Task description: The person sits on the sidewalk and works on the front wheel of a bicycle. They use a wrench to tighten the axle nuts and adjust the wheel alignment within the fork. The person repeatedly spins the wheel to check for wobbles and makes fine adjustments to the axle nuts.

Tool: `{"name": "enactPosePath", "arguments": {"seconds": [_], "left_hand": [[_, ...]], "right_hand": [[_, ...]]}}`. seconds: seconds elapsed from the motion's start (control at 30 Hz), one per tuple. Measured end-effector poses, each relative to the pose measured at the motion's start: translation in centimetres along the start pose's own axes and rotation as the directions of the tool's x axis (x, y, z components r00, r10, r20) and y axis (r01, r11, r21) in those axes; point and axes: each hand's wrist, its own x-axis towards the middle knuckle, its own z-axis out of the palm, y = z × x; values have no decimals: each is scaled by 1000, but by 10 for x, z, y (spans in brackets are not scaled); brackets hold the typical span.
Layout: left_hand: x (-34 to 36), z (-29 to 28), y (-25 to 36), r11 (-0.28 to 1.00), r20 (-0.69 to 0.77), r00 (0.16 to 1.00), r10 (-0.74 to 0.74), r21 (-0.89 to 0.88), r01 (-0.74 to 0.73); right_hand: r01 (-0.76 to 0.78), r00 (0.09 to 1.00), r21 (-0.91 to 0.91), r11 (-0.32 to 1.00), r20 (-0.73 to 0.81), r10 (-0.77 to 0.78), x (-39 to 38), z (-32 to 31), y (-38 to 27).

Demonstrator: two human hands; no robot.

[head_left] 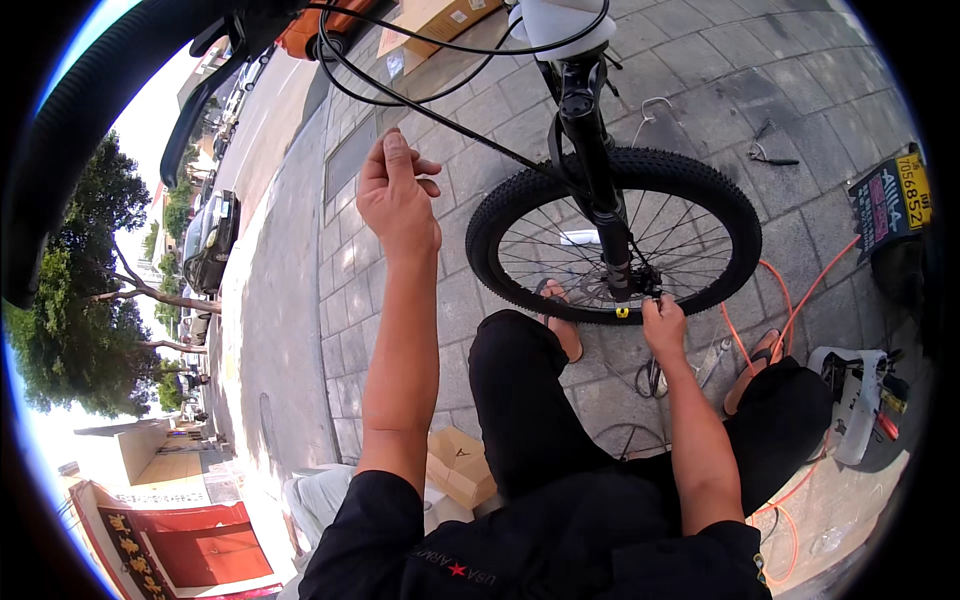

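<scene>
A bicycle's front wheel [745, 225] with a knobbly black tyre stands before me, between the legs of a black suspension fork [590, 140]. Down by the hub [647, 276], my right hand [664, 328] is closed, its fingertips against a small dark part that I cannot make out. My left hand [398, 195] is raised in the air left of the fork, below the black cables [440, 122]. Its thumb and fingers are curled together, and whatever may be between them is too small to see. A yellow tag [622, 313] shows at the tyre's lower edge.
The handlebar's black brake lever [190, 120] hangs at upper left. Pliers [775, 158] lie on the paving right of the wheel. Orange hose [800, 300] runs along the right, near a white tool holder [852, 405]. An open cardboard box [462, 466] sits by my left thigh.
</scene>
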Motion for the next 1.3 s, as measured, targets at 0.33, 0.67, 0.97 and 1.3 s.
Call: {"name": "enactPosePath", "arguments": {"seconds": [0.33, 0.67, 0.97, 1.3], "left_hand": [[168, 66, 50, 827, 372, 789, 489, 89, -555], [167, 87, 60, 808, 367, 777, 511, 102, -580], [163, 91, 47, 767, 349, 765, 541, 168, -619], [164, 103, 58, 700, 381, 707, 596, 184, -690]], "right_hand": [[-50, 997, 19, 999, 54, 49, -4, 0, -10], [-9, 999, -8, 1000, 35, 9, -3, 0, -7], [-86, 993, -3, 996, 77, 86, -3, 1, -6], [-115, 990, -30, 993, 73, 117, -2, 5, 4]]}}
